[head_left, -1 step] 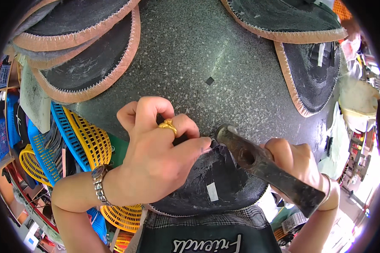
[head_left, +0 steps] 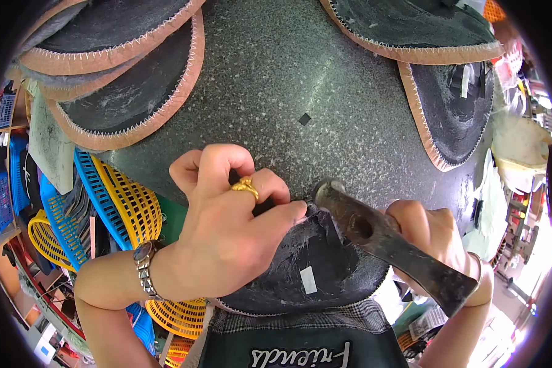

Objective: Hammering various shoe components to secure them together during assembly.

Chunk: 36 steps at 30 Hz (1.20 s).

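My right hand point(head_left: 426, 236) is closed round the handle of a dark, worn metal hammer point(head_left: 405, 254). The hammer's round face rests low on the speckled dark tabletop point(head_left: 257, 92), at the upper edge of a black curved panel point(head_left: 334, 264). That panel looks like a stitched shoe part and carries a small white label point(head_left: 308, 279). My left hand point(head_left: 233, 227), with a ring and a wristwatch, has its fingers curled and its thumb pressed on the panel's upper edge, just left of the hammer face. What lies under the fingertips is hidden.
Similar black panels with pinkish zigzag-stitched edging are stacked at the far left point(head_left: 122, 92) and far right point(head_left: 451, 110). A small dark square point(head_left: 304, 119) lies mid-table. Yellow and blue plastic baskets point(head_left: 126, 196) stand beyond the left table edge. A pale container point(head_left: 521, 144) is at right.
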Available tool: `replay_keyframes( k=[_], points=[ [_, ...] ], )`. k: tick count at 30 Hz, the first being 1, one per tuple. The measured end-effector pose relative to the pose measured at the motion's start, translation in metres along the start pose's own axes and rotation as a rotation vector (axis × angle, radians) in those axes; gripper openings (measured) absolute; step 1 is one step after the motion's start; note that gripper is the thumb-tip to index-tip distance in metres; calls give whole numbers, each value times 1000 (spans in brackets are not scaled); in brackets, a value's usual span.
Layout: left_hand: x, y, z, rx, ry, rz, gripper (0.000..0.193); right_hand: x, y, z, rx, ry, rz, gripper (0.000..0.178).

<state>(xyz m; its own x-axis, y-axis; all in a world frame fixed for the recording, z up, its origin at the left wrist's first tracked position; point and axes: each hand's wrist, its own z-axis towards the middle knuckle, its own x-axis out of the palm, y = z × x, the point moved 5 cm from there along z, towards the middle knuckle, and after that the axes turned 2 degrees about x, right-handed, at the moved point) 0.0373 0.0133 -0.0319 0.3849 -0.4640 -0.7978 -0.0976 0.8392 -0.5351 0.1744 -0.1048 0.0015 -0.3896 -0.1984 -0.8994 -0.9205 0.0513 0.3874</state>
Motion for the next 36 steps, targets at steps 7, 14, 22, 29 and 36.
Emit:
replay_keyframes(
  k=[7, 14, 22, 29, 36],
  points=[
    [-2, -12, 1, 83, 43, 131, 31, -5, 7, 6, -58, -7, -86, 17],
    [-2, -3, -6, -17, 11, 56, 29, -6, 4, 9, -100, 16, -73, 17],
    [-8, 3, -9, -178, 77, -7, 22, -6, 12, 9, -105, 34, -92, 17],
    [-8, -17, -23, 102, -59, 254, 25, -7, 17, 13, -109, -31, -34, 18],
    [-3, 0, -13, 97, -87, -127, 26, -20, 9, -1, 159, 2, 69, 35]
  ],
)
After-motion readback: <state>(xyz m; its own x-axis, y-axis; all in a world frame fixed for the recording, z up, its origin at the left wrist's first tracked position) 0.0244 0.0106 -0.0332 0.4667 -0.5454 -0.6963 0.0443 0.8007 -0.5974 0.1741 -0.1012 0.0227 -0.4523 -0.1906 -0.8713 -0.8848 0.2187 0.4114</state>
